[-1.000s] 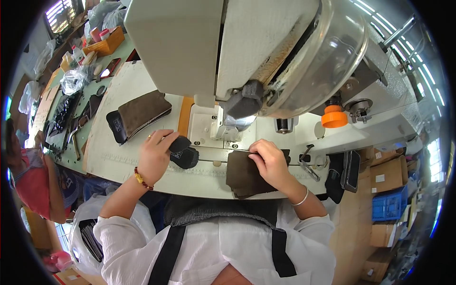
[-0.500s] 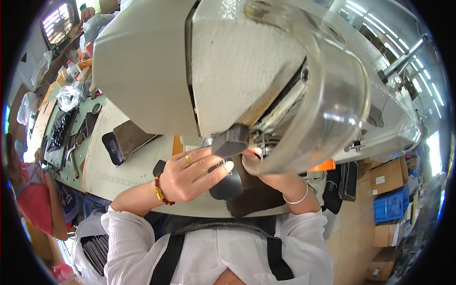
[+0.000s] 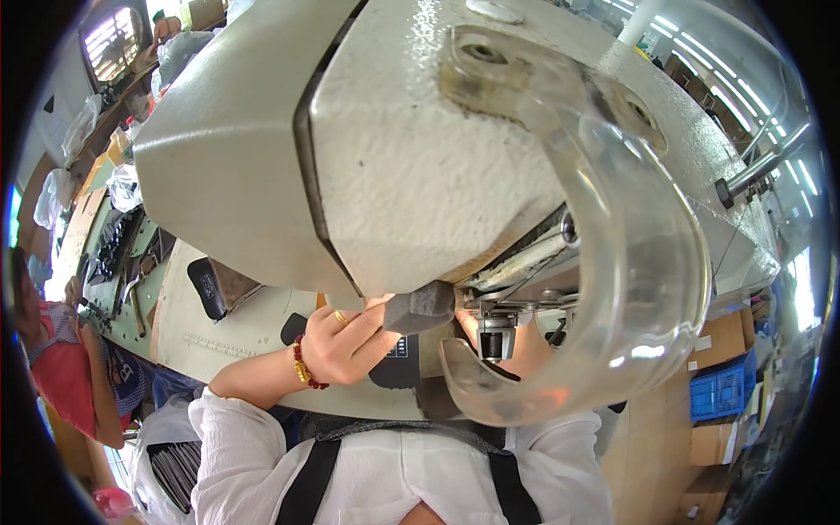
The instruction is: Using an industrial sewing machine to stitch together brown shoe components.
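The pale grey head of a sewing machine fills most of the view, with a clear curved guard on its front. My left hand, with a ring and bead bracelets, curls its fingers at a black leather piece on the machine table, just below a dark grey block on the machine. The needle area lies right of it. My right hand shows only in part behind the guard, close to the needle; its fingers are hidden.
A brown and black shoe piece lies on the white machine table at left. Further left a green bench carries tools and dark parts. A person in red stands at the left edge. Cardboard boxes and a blue crate stand at right.
My head has dropped much closer to the machine, so its head now hides most of the table. My left hand has moved right with the black piece toward the needle.
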The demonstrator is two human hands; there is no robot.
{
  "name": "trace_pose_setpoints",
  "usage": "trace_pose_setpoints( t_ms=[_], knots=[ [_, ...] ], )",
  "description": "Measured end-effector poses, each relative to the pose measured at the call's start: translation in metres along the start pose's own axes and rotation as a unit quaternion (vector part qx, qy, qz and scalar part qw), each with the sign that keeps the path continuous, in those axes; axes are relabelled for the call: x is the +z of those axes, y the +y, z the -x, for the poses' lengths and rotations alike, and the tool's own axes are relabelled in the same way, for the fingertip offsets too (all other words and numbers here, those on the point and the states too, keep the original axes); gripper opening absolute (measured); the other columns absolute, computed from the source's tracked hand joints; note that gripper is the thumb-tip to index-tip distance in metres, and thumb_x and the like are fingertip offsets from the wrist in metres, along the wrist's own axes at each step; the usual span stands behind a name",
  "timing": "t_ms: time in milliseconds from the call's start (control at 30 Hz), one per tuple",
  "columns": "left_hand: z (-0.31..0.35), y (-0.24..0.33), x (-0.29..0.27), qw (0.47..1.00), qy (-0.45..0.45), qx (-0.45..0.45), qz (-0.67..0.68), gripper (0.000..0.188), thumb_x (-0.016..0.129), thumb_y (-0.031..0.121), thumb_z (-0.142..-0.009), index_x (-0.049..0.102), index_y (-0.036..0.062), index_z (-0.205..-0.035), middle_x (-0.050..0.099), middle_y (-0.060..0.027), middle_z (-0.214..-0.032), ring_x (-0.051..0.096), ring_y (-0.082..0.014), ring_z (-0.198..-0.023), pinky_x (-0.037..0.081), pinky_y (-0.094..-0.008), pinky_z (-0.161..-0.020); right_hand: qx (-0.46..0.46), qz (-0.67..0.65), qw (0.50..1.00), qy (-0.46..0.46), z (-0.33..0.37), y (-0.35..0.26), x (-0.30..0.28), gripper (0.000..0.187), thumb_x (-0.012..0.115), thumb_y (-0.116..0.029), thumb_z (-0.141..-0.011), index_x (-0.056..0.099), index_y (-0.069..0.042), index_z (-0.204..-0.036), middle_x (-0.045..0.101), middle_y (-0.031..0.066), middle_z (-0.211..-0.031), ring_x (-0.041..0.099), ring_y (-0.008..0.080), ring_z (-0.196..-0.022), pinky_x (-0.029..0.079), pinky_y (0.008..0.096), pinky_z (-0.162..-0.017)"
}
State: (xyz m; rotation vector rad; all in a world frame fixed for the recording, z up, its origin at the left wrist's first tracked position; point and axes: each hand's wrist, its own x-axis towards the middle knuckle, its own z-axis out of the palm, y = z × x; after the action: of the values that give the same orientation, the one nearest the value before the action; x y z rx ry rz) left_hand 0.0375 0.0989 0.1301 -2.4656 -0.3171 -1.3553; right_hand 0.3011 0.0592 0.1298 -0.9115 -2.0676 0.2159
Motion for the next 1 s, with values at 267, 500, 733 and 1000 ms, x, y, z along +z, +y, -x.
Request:
trace_pose_setpoints(
  t_ms=[267, 500, 733, 1000],
  knots=[
    [0.0016, -0.0050, -0.0034, 0.999, -0.022, 0.030, -0.028, 0.012, 0.070, 0.002, -0.063, 0.065, 0.0071, -0.073, 0.074, -0.0159, -0.093, 0.041, -0.0071, -0.048, 0.026, -0.0237, -0.038, -0.006, 0.019, 1.000, 0.012, -0.0018, -0.0010, 0.0003, 0.054, 0.056, -0.050, -0.095, 0.062, -0.005, -0.124, 0.070, 0.0129, -0.117, 0.068, 0.0364, -0.102, 0.049, 0.0509, -0.095],
    [0.0062, -0.0078, -0.0036, 0.999, -0.032, 0.025, 0.000, 0.016, 0.076, 0.009, -0.067, 0.063, 0.0007, -0.070, 0.074, -0.0206, -0.098, 0.048, -0.0115, -0.051, 0.034, -0.0280, -0.041, -0.006, 0.034, 0.999, 0.016, -0.0031, -0.0038, -0.0005, 0.049, 0.058, -0.045, -0.094, 0.064, -0.005, -0.121, 0.070, 0.0131, -0.114, 0.068, 0.0360, -0.100, 0.050, 0.0511, -0.093],
    [0.0023, -0.0075, -0.0032, 0.999, -0.014, 0.031, -0.007, 0.019, 0.077, 0.009, -0.065, 0.066, -0.0036, -0.074, 0.074, -0.0202, -0.100, 0.057, -0.0163, -0.058, 0.045, -0.0323, -0.050, -0.009, 0.039, 0.999, 0.020, -0.0007, -0.0035, 0.0015, 0.044, 0.059, -0.041, -0.093, 0.065, -0.005, -0.118, 0.070, 0.0133, -0.111, 0.069, 0.0357, -0.098, 0.051, 0.0512, -0.091],
    [0.0018, -0.0024, -0.0024, 0.999, -0.028, -0.017, 0.023, 0.025, 0.076, 0.007, -0.064, 0.069, -0.0065, -0.084, 0.074, -0.0185, -0.104, 0.059, -0.0168, -0.062, 0.047, -0.0319, -0.054, -0.016, 0.053, 0.998, 0.032, 0.0005, -0.0039, 0.0019, 0.039, 0.061, -0.036, -0.092, 0.066, -0.005, -0.115, 0.070, 0.0135, -0.108, 0.069, 0.0353, -0.095, 0.052, 0.0513, -0.089]
  ],
)
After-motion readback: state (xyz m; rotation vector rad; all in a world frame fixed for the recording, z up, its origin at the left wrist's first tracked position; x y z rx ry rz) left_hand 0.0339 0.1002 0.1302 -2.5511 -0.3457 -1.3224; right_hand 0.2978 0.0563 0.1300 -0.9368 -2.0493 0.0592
